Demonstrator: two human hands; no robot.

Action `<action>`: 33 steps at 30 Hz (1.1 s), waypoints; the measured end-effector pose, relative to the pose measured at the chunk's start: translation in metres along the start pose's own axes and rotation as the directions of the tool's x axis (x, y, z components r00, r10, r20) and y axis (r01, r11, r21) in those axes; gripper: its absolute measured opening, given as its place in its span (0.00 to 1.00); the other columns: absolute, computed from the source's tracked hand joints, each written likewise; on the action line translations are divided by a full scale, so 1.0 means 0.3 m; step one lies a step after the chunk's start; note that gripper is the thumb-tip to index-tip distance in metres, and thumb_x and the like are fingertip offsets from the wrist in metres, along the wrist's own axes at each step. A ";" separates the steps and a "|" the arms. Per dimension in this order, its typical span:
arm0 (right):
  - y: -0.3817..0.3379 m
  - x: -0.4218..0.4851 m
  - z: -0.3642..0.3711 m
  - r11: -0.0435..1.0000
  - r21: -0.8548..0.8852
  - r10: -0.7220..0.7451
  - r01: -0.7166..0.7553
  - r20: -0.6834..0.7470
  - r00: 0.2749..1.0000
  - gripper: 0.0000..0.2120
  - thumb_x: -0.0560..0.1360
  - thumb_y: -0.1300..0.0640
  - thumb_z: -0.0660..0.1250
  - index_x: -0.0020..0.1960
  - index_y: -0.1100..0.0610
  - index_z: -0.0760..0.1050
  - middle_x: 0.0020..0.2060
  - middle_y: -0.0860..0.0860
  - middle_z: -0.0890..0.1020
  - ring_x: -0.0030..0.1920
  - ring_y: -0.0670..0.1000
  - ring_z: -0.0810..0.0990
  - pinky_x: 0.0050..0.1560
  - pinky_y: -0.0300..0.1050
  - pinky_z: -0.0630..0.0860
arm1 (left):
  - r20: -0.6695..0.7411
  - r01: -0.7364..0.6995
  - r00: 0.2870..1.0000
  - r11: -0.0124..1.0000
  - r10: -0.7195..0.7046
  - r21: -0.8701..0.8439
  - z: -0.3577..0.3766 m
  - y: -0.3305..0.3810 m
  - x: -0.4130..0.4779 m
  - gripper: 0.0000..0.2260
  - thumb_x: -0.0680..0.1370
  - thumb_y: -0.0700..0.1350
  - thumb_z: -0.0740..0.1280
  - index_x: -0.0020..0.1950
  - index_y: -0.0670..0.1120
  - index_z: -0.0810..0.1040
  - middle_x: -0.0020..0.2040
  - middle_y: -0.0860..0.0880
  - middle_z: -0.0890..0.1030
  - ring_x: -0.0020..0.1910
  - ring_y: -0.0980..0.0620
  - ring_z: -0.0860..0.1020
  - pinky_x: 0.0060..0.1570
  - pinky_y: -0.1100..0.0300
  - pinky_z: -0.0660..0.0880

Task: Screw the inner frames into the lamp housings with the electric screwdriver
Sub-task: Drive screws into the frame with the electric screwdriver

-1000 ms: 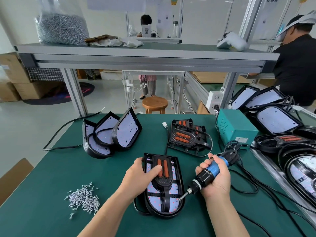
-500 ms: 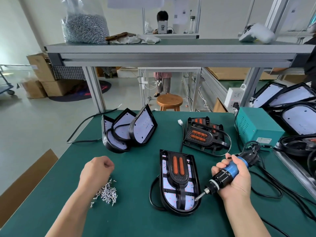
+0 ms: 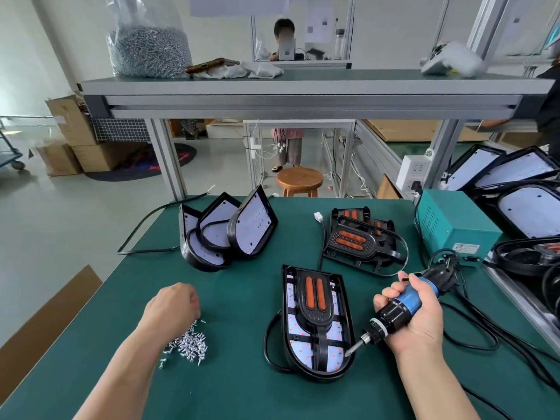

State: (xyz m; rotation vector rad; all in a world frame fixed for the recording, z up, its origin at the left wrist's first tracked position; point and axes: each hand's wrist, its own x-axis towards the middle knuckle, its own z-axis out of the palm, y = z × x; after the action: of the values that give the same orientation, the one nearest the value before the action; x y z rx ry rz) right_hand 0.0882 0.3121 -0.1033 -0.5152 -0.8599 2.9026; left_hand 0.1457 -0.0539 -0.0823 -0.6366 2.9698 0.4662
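Observation:
A black lamp housing (image 3: 315,374) lies flat on the green table, with a black inner frame (image 3: 315,301) bearing two orange strips seated in it. My right hand (image 3: 415,325) grips the blue and black electric screwdriver (image 3: 406,303). Its bit touches the housing's lower right edge. My left hand (image 3: 171,306) is at the far edge of a pile of small silver screws (image 3: 191,347), left of the housing. Its fingers curl down into the pile, and the fingertips are hidden.
Three housings (image 3: 224,234) lean together at the back left. Another framed assembly (image 3: 360,241) lies behind the work piece. A teal power box (image 3: 451,225), black cables (image 3: 485,331) and more housings (image 3: 536,213) crowd the right side. A shelf (image 3: 303,92) spans overhead.
My left hand left the housing and moved left to the screw pile, where it stays with curled fingers. The right hand keeps the screwdriver bit at the housing's edge.

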 end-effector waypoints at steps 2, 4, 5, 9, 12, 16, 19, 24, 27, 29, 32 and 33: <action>0.001 0.000 0.002 1.000 0.001 0.004 -0.004 0.001 1.000 0.04 0.80 0.55 0.63 0.48 0.55 0.75 0.32 0.46 0.73 0.29 0.45 0.71 0.31 0.38 0.68 | -0.008 -0.017 1.000 1.000 0.017 0.023 0.000 -0.002 -0.002 0.04 0.74 0.40 0.66 0.40 0.47 0.77 0.41 0.51 0.81 0.47 0.45 0.80 0.43 0.57 0.73; 0.001 -0.002 0.005 1.000 0.005 0.004 -0.004 0.000 1.000 0.04 0.80 0.55 0.63 0.48 0.55 0.75 0.31 0.46 0.73 0.29 0.45 0.71 0.30 0.38 0.69 | -0.023 -0.029 0.999 0.999 0.030 0.039 -0.001 -0.006 -0.008 0.03 0.75 0.40 0.66 0.43 0.46 0.79 0.41 0.53 0.81 0.46 0.47 0.79 0.41 0.58 0.71; -0.001 -0.003 0.006 1.000 0.006 0.003 -0.003 -0.002 1.000 0.04 0.80 0.56 0.63 0.48 0.55 0.75 0.31 0.46 0.73 0.29 0.45 0.71 0.29 0.38 0.69 | -0.032 -0.035 0.999 0.999 0.036 0.032 0.000 -0.008 -0.011 0.04 0.75 0.40 0.67 0.43 0.47 0.79 0.41 0.53 0.80 0.46 0.47 0.78 0.40 0.58 0.69; -0.005 -0.012 0.010 1.000 0.002 -0.001 0.001 -0.009 1.000 0.04 0.80 0.56 0.63 0.48 0.56 0.74 0.31 0.47 0.73 0.28 0.45 0.70 0.29 0.38 0.69 | -0.050 -0.035 0.998 0.999 0.034 -0.021 -0.004 -0.015 -0.028 0.07 0.77 0.39 0.65 0.44 0.49 0.79 0.43 0.53 0.80 0.46 0.47 0.77 0.41 0.58 0.68; -0.006 -0.014 0.009 1.000 -0.003 0.003 -0.003 -0.012 1.000 0.04 0.80 0.56 0.64 0.48 0.56 0.74 0.31 0.47 0.73 0.28 0.45 0.71 0.30 0.38 0.69 | -0.029 -0.064 0.998 0.994 0.061 -0.093 -0.012 -0.016 -0.040 0.11 0.78 0.37 0.64 0.43 0.53 0.78 0.44 0.53 0.81 0.46 0.48 0.78 0.43 0.58 0.70; -0.003 -0.013 0.006 1.000 -0.006 0.005 -0.005 -0.017 1.000 0.04 0.79 0.55 0.64 0.49 0.55 0.75 0.32 0.47 0.73 0.28 0.45 0.72 0.31 0.38 0.70 | -0.110 -0.140 0.987 0.955 0.115 -0.263 -0.029 0.017 -0.079 0.14 0.78 0.35 0.67 0.40 0.54 0.78 0.37 0.54 0.80 0.38 0.54 0.76 0.37 0.60 0.69; -0.003 -0.012 0.011 1.000 -0.014 0.006 -0.007 -0.028 1.000 0.04 0.79 0.55 0.64 0.48 0.55 0.75 0.32 0.47 0.73 0.29 0.45 0.72 0.32 0.39 0.70 | -0.193 -0.182 0.975 0.887 0.107 -0.425 -0.041 0.075 -0.134 0.12 0.79 0.36 0.67 0.41 0.52 0.80 0.35 0.51 0.80 0.33 0.55 0.75 0.33 0.63 0.68; -0.009 -0.030 0.047 0.999 0.026 0.047 -0.045 -0.093 0.995 0.05 0.79 0.55 0.66 0.45 0.55 0.74 0.33 0.46 0.73 0.29 0.44 0.72 0.31 0.38 0.68 | -0.093 -0.180 0.980 0.585 0.176 -0.791 -0.014 0.212 -0.270 0.11 0.78 0.30 0.67 0.43 0.45 0.84 0.38 0.45 0.85 0.33 0.55 0.82 0.34 0.67 0.74; -0.016 -0.066 0.079 0.997 0.078 0.037 -0.025 -0.150 0.988 0.06 0.78 0.55 0.68 0.44 0.54 0.73 0.33 0.46 0.74 0.28 0.45 0.73 0.35 0.38 0.66 | -0.035 -0.124 0.975 0.403 0.220 -0.907 0.037 0.304 -0.347 0.10 0.75 0.28 0.70 0.42 0.42 0.84 0.38 0.42 0.86 0.34 0.53 0.83 0.34 0.68 0.75; -0.029 -0.099 0.102 0.995 0.099 0.010 0.006 -0.166 0.986 0.06 0.77 0.55 0.69 0.44 0.53 0.72 0.32 0.46 0.75 0.28 0.45 0.74 0.36 0.38 0.66 | -0.013 -0.087 0.973 0.313 0.231 -0.946 0.072 0.359 -0.384 0.10 0.74 0.27 0.71 0.40 0.41 0.84 0.38 0.41 0.86 0.34 0.51 0.84 0.34 0.68 0.76; -0.052 -0.152 0.137 0.993 0.093 -0.050 0.066 -0.161 0.986 0.06 0.77 0.55 0.69 0.47 0.53 0.72 0.32 0.46 0.75 0.29 0.45 0.75 0.36 0.38 0.67 | 0.021 -0.029 0.973 0.212 0.231 -0.977 0.108 0.422 -0.426 0.10 0.74 0.26 0.70 0.41 0.40 0.84 0.38 0.40 0.86 0.34 0.50 0.84 0.34 0.66 0.77; -0.056 -0.168 0.146 0.993 0.080 -0.078 0.092 -0.163 0.984 0.06 0.77 0.55 0.70 0.48 0.52 0.72 0.31 0.46 0.76 0.29 0.45 0.75 0.35 0.38 0.68 | 0.040 0.001 0.973 0.170 0.226 -0.985 0.116 0.436 -0.436 0.10 0.75 0.26 0.69 0.42 0.39 0.84 0.39 0.39 0.86 0.35 0.50 0.84 0.34 0.66 0.77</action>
State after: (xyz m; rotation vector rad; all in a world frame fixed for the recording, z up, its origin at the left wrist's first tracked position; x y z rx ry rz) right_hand 0.1204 0.2955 -0.0446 -0.6745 -0.7118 2.7620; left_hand 0.2113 0.1213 -0.0622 -0.3021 2.0810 2.4190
